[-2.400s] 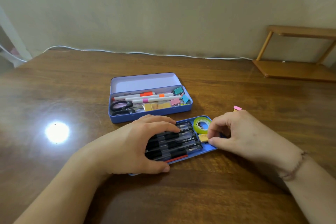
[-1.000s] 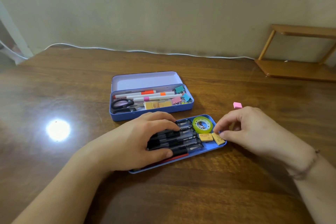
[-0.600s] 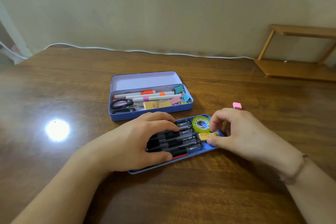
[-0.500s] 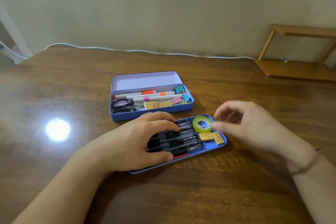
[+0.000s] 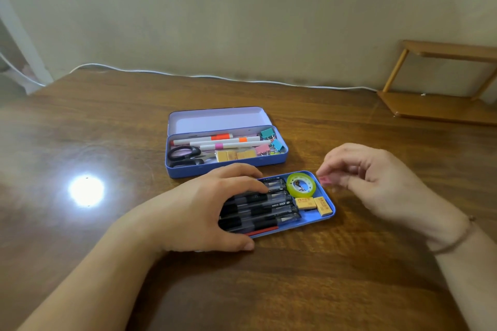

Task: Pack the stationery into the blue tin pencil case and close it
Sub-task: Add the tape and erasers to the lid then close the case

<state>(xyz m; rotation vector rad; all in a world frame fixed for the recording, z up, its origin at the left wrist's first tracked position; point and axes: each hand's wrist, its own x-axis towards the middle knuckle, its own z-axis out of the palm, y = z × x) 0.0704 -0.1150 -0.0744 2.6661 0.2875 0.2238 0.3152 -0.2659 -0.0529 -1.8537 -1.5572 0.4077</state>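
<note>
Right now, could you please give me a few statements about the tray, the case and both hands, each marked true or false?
1. The right hand pinches a pink eraser. True.
2. The tape roll lies in the tin case. False: it lies in the tray, at its far right corner.
3. The left hand rests on the pens in the tray. True.
4. The case is closed. False: its lid stands open, with the scissors and markers showing inside.
5. Two yellow erasers lie in the tray beside the pens. True.
</note>
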